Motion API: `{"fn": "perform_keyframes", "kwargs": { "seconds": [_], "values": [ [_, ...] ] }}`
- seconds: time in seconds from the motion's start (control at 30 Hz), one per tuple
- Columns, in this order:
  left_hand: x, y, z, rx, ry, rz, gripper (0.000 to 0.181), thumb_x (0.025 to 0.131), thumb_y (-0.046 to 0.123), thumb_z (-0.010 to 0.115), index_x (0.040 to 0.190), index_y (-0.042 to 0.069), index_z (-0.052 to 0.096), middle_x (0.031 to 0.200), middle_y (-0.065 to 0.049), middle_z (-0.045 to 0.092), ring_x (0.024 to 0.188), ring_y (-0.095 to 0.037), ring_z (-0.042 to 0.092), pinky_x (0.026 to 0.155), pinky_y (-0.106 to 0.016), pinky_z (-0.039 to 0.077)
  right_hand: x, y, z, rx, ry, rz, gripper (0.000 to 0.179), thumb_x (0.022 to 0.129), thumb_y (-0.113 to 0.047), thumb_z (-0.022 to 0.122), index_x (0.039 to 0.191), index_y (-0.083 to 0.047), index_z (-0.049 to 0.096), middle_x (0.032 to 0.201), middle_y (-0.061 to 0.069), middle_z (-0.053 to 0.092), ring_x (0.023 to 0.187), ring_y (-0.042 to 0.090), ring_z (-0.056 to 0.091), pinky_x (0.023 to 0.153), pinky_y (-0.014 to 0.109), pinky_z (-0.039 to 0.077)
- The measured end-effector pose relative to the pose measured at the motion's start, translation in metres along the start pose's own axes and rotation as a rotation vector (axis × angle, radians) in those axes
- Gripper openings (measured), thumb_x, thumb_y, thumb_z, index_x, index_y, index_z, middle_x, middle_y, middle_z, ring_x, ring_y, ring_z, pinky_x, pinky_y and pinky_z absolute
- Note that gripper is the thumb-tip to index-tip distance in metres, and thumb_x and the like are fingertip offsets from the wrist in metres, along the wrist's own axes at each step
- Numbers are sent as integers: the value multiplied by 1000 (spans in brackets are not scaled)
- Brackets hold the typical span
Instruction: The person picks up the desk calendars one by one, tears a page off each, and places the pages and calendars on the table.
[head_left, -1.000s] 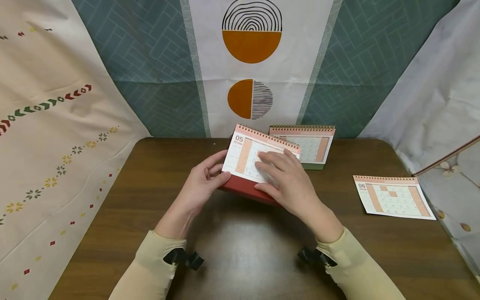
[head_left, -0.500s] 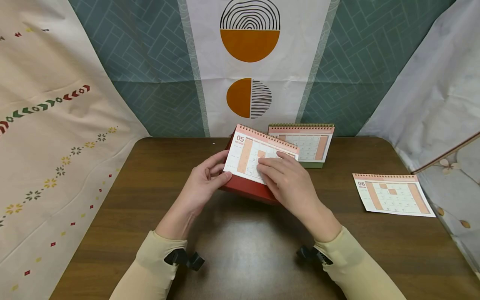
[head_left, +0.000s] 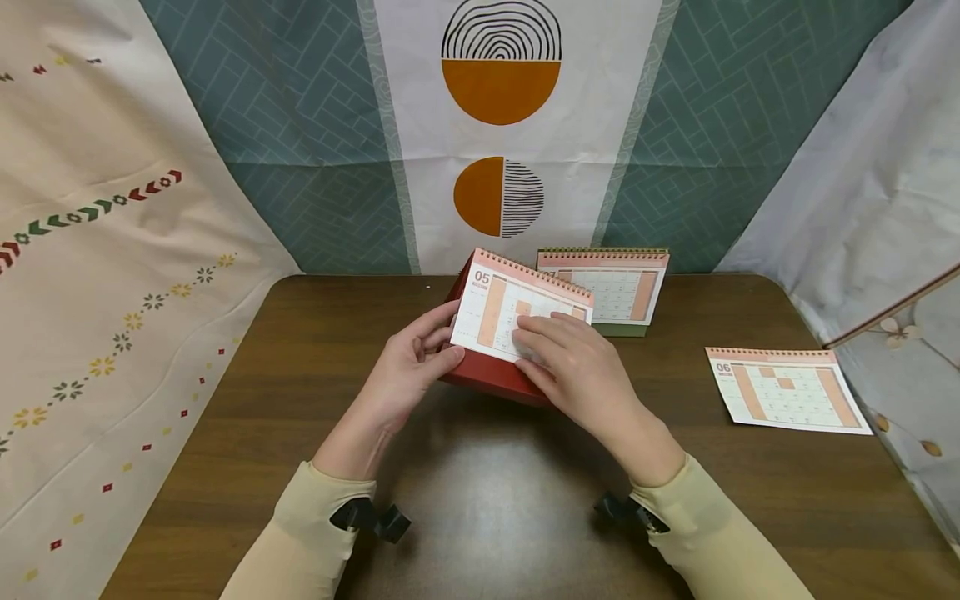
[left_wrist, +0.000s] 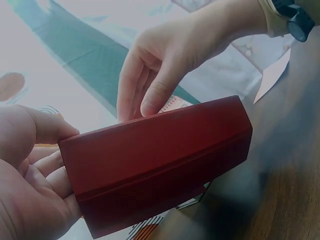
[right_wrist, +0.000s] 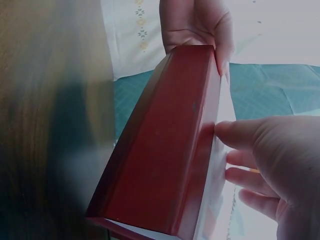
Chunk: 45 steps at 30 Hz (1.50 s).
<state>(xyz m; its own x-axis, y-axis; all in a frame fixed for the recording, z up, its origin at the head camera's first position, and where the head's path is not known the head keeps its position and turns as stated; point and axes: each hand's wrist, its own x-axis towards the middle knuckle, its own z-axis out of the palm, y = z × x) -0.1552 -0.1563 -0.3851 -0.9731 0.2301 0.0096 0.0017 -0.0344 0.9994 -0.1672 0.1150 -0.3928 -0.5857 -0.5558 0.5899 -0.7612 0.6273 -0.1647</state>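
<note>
In the head view, my left hand point(head_left: 397, 367) grips the left end of a desk calendar with a red stand point(head_left: 491, 372), its thumb on the front lower edge. The stand is tilted, with its red underside point(left_wrist: 160, 145) facing the left wrist camera. On its front lies a white and pink month page point(head_left: 472, 312) marked 05, with spiral holes along the top. The fingers of my right hand point(head_left: 581, 367) rest on the right part of this page and cover some of it. Its thumb touches near the page's lower edge in the right wrist view.
Behind and to the right stands a second desk calendar with a green base point(head_left: 626, 330). A loose calendar page point(head_left: 787, 392) marked 06 lies on the brown wooden table point(head_left: 285, 400) at the right. Patterned cloths hang around the table's back and sides.
The 05 page has shifted slightly against the red stand, and more red shows at its upper left. My right fingers have drawn closer together on the page. The left hand keeps its grip.
</note>
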Motion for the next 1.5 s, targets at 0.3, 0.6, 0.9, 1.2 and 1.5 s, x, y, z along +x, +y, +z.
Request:
{"fn": "perform_keyframes", "kwargs": {
  "seconds": [0.3,0.6,0.9,1.2,1.5],
  "values": [
    [0,1,0,7,2,-5,65,106,-2,66,166,18,50,142,-11,73,121,-30,72,96,-33,61,0,-1,-1,-3,23,-8,49,88,-18,96,133,-7,80,138,12,76,126,28,72,117,49,49],
    [0,-1,-1,15,6,5,65,107,-2,65,166,19,51,141,-10,73,121,-29,72,94,-33,61,-1,-2,-1,18,18,14,53,87,-18,97,135,-6,79,138,11,75,127,28,72,115,50,51],
    [0,-1,-1,24,-4,39,65,107,-4,63,167,15,48,145,-14,71,121,-27,72,95,-31,60,-1,-2,0,25,18,24,54,86,-18,98,135,-6,79,139,12,75,128,30,71,114,50,52],
    [-1,0,-1,19,0,33,63,108,-2,64,166,18,50,142,-11,72,121,-28,73,96,-32,60,-1,-3,0,32,22,21,54,86,-18,97,136,-6,79,141,12,74,129,31,70,114,51,52],
    [-1,-1,-2,27,-22,37,64,108,0,66,167,18,48,142,-10,73,122,-30,73,97,-34,60,-2,-3,-1,24,15,23,54,87,-18,97,136,-6,78,142,12,73,130,32,69,114,51,51]
  ]
}}
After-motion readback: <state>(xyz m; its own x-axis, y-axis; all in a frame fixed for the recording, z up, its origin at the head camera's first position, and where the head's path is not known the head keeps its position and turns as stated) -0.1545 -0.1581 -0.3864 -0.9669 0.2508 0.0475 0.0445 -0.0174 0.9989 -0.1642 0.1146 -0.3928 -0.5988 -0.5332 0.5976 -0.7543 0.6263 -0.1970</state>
